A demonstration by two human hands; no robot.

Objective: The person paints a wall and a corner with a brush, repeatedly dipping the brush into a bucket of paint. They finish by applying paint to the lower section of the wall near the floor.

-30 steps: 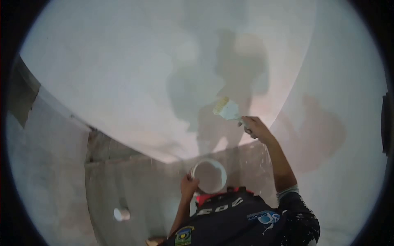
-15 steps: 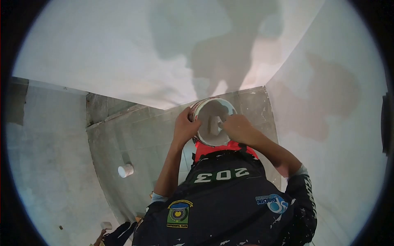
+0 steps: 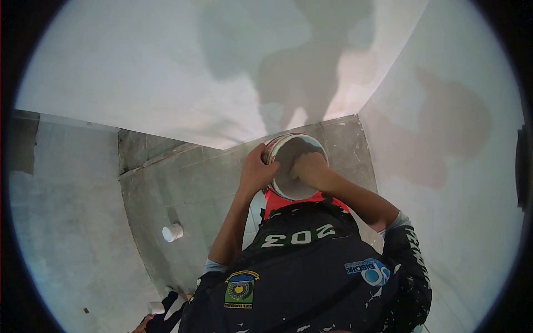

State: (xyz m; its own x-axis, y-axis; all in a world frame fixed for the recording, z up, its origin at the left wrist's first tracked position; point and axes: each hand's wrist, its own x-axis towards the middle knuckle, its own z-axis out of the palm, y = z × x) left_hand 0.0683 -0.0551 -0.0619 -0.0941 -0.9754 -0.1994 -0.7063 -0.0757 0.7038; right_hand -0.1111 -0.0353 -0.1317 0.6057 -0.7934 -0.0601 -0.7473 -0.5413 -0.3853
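Observation:
A round white bucket with red marks on its side stands tilted close to my body and holds grey paste. My left hand grips its left rim, thumb over the edge. Inside the opening, my right hand is closed, knuckles up, near the paste. The pale flat scraper seen in that hand a moment ago is now hidden beneath the fingers.
A white wall rises in front, meeting another wall on the right. On the grey tiled floor lies a small white tub. At lower left, another person's hand is near a pale container.
My right hand has turned and moved slightly left within the bucket, covering the scraper. The bucket and my left hand have shifted slightly right. The other person's hand has moved a little.

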